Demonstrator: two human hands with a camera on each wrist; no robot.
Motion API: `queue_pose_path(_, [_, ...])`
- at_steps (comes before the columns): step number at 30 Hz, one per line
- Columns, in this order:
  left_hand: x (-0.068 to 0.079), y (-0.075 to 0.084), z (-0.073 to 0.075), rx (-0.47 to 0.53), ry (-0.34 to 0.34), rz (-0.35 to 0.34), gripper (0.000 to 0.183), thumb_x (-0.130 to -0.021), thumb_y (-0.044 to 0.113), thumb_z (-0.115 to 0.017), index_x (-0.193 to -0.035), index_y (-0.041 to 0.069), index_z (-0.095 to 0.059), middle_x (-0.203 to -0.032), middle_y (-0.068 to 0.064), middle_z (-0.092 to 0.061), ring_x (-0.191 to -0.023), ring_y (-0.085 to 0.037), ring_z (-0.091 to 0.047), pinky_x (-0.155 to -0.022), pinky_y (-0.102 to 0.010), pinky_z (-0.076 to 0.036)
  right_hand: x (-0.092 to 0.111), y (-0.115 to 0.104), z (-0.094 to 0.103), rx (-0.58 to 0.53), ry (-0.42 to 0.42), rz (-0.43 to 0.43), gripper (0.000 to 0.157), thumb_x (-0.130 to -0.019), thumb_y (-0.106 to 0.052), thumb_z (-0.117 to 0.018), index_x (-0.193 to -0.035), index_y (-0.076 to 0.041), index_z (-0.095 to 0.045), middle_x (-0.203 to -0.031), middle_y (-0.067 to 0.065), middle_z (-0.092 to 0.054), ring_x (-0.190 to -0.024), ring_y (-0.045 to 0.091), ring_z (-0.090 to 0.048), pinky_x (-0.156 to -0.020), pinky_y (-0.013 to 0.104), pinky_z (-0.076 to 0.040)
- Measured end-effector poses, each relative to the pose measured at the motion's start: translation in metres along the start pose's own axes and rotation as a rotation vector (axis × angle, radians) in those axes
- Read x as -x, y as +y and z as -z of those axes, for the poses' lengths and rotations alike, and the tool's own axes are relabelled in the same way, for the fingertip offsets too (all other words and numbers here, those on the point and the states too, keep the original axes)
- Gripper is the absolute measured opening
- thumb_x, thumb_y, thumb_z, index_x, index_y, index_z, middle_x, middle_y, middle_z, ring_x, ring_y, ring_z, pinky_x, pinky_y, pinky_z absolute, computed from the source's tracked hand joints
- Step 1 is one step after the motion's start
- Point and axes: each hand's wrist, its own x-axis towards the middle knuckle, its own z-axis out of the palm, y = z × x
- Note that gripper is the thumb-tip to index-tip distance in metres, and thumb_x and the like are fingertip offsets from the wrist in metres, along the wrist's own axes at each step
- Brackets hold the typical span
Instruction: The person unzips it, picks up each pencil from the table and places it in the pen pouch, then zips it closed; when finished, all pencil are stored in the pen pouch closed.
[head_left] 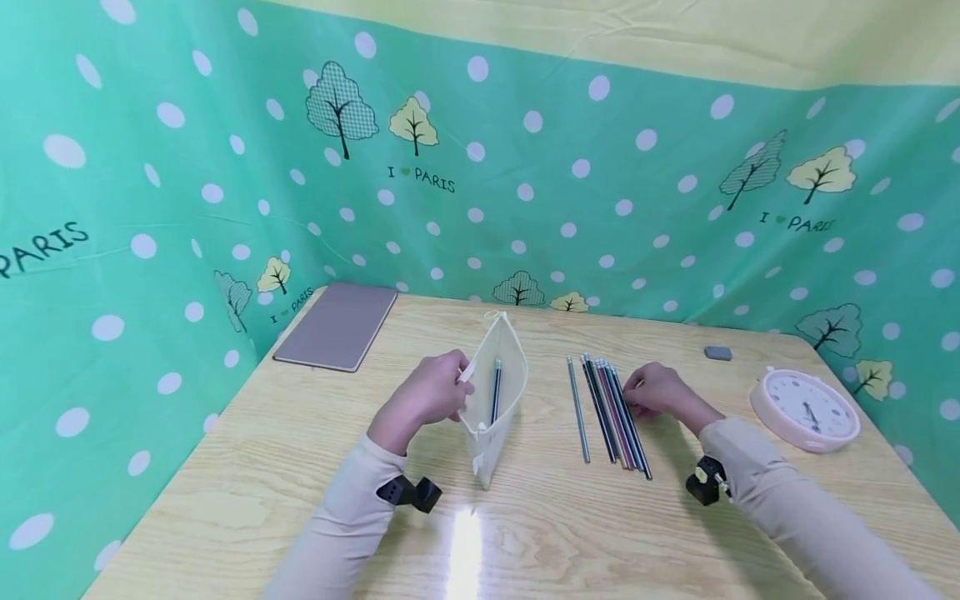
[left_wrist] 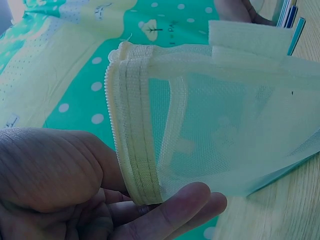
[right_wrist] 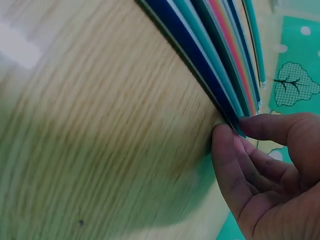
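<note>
My left hand [head_left: 431, 387] holds the side of a pale mesh zip pouch [head_left: 514, 375], whose mouth gapes. A dark pencil [head_left: 496, 393] stands inside it. In the left wrist view the thumb and fingers lie around the zipper edge [left_wrist: 137, 130]. On the table, my right hand [head_left: 658, 390] is at the right side of a row of pencils [head_left: 606, 408]. The right wrist view shows its thumb and fingertips pinching the end of the outermost dark blue pencil [right_wrist: 182, 50]. A single teal pencil [head_left: 577, 408] lies slightly apart, to the left of the row.
A grey notebook [head_left: 339, 325] lies at the table's back left. Toward the back right is a small grey-blue eraser [head_left: 717, 353]. A pink round clock [head_left: 806, 410] lies beyond the right forearm. Green dotted cloth [head_left: 525, 192] hangs behind the wooden table [head_left: 262, 483].
</note>
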Motion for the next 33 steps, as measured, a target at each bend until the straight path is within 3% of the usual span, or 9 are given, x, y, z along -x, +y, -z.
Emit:
queue_pose_path(8, [0.0, -0.001, -0.001, 0.006, -0.004, 0.003, 0.014, -0.101, 0.004, -0.062, -0.113, -0.002, -0.06, -0.089, -0.01, -0.068, -0.063, -0.018, -0.069, -0.061, -0.03, -0.057, -0.008, 0.001, -0.01, 0.037, 0.064, -0.043, 0.012, -0.087, -0.003, -0.068, -0.083, 0.008, -0.071, -0.062, 0.009, -0.065, -0.05, 0.013, -0.064, -0.051, 0.03, -0.061])
queue_pose_path(12, [0.0, -0.001, -0.001, 0.004, -0.005, 0.013, 0.014, -0.101, 0.004, -0.062, -0.114, -0.001, -0.06, -0.088, -0.01, -0.067, -0.063, -0.018, -0.069, -0.06, -0.03, -0.057, -0.01, -0.002, -0.01, -0.005, 0.057, -0.082, 0.015, -0.088, -0.003, -0.068, -0.089, 0.012, -0.072, -0.067, 0.013, -0.068, -0.052, 0.016, -0.066, -0.054, 0.031, -0.062])
queue_pose_path(15, [0.0, -0.001, 0.0, 0.001, -0.003, 0.019, 0.014, -0.102, 0.005, -0.061, -0.114, -0.001, -0.06, -0.088, -0.01, -0.067, -0.063, -0.018, -0.069, -0.059, -0.029, -0.057, -0.01, -0.007, 0.002, -0.181, 0.03, -0.12, 0.031, -0.093, -0.002, -0.064, -0.112, 0.021, -0.064, -0.079, 0.017, -0.071, -0.059, 0.016, -0.068, -0.062, 0.032, -0.064])
queue_pose_path(18, [0.001, 0.001, 0.001, 0.007, -0.008, 0.014, 0.014, -0.102, 0.005, -0.061, -0.115, -0.001, -0.06, -0.09, -0.01, -0.068, -0.063, -0.018, -0.069, -0.059, -0.029, -0.056, -0.006, -0.017, 0.024, -0.456, 0.02, -0.099, 0.046, -0.1, -0.001, -0.058, -0.134, 0.026, -0.045, -0.09, 0.014, -0.069, -0.066, 0.012, -0.069, -0.071, 0.029, -0.064])
queue_pose_path(21, [0.002, 0.001, 0.002, 0.022, -0.014, 0.014, 0.015, -0.102, 0.004, -0.061, -0.116, -0.001, -0.06, -0.093, -0.012, -0.07, -0.062, -0.019, -0.069, -0.059, -0.028, -0.056, 0.005, -0.029, 0.041, -0.744, 0.036, -0.025, 0.033, -0.104, -0.002, -0.054, -0.128, 0.02, -0.051, -0.092, 0.005, -0.068, -0.072, 0.008, -0.07, -0.074, 0.024, -0.063])
queue_pose_path(23, [0.002, 0.001, 0.003, 0.031, -0.015, 0.015, 0.016, -0.101, 0.004, -0.061, -0.117, -0.002, -0.06, -0.094, -0.013, -0.07, -0.062, -0.019, -0.068, -0.058, -0.029, -0.056, 0.015, -0.039, 0.047, -0.919, 0.055, 0.03, 0.016, -0.105, -0.003, -0.054, -0.114, 0.007, -0.063, -0.09, 0.0, -0.066, -0.077, 0.009, -0.07, -0.075, 0.022, -0.062])
queue_pose_path(25, [0.002, 0.001, 0.004, 0.037, -0.015, 0.019, 0.017, -0.101, 0.003, -0.061, -0.118, -0.002, -0.06, -0.095, -0.013, -0.071, -0.061, -0.019, -0.068, -0.059, -0.029, -0.057, 0.026, -0.052, 0.046, -1.048, 0.079, 0.071, 0.015, -0.105, -0.004, -0.056, -0.099, -0.007, -0.068, -0.09, -0.001, -0.066, -0.081, 0.01, -0.07, -0.075, 0.021, -0.062])
queue_pose_path(28, [0.002, 0.001, 0.004, 0.053, -0.018, 0.015, 0.019, -0.101, 0.003, -0.06, -0.119, -0.003, -0.06, -0.097, -0.014, -0.07, -0.062, -0.019, -0.069, -0.06, -0.03, -0.059, 0.04, -0.075, 0.038, -1.16, 0.116, 0.126, 0.023, -0.105, -0.004, -0.056, -0.092, -0.014, -0.071, -0.093, 0.0, -0.067, -0.083, 0.011, -0.07, -0.077, 0.022, -0.062])
queue_pose_path(33, [0.0, 0.0, 0.002, 0.081, -0.027, 0.007, 0.018, -0.101, 0.002, -0.061, -0.118, -0.005, -0.06, -0.1, -0.016, -0.069, -0.064, -0.02, -0.07, -0.061, -0.031, -0.062, 0.051, -0.111, 0.015, -1.23, 0.157, 0.205, 0.016, -0.106, -0.002, -0.053, -0.098, -0.006, -0.065, -0.095, 0.003, -0.066, -0.082, 0.012, -0.071, -0.08, 0.023, -0.062])
